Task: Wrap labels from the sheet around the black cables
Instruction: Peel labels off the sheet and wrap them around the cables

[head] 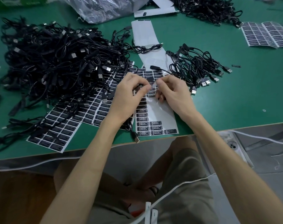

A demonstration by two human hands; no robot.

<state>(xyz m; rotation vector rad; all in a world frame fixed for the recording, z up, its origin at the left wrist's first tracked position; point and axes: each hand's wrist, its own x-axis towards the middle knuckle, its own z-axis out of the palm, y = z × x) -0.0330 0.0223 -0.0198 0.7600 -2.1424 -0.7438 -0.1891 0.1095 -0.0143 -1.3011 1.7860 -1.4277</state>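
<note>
Both hands up together over the green table (234, 97), nearly touching. Left hand (131, 94): fingers curled, pinching one black cable (150, 78) by its small boxy block. Right hand (173, 91): thumb and forefinger nipped on one pale label (153, 86), right against that block. Whether it's stuck on, I can't tell. The cable's tail drops under my left wrist and ends in one silver plug (136, 138) at the table edge.

Directly under my hands lies the label sheet (155, 122), partly stripped: three black labels in its bottom row, two in each of the next two rows up, then a single column. A second sheet (69, 125) spreads out to the left, half buried under the big heap of cables (56, 59), far too tangled to count.

Three heaps in all: that big one on the left, a smaller bundle (200, 67) just right of my hands with its silver plugs fanned out, and a third pile (207, 8) at the far edge. One bare backing strip (145, 38) runs away from me up the middle. More label sheets (265, 34) lie well off to the far right, and one crumpled plastic bag (105, 8) sits at the top.
</note>
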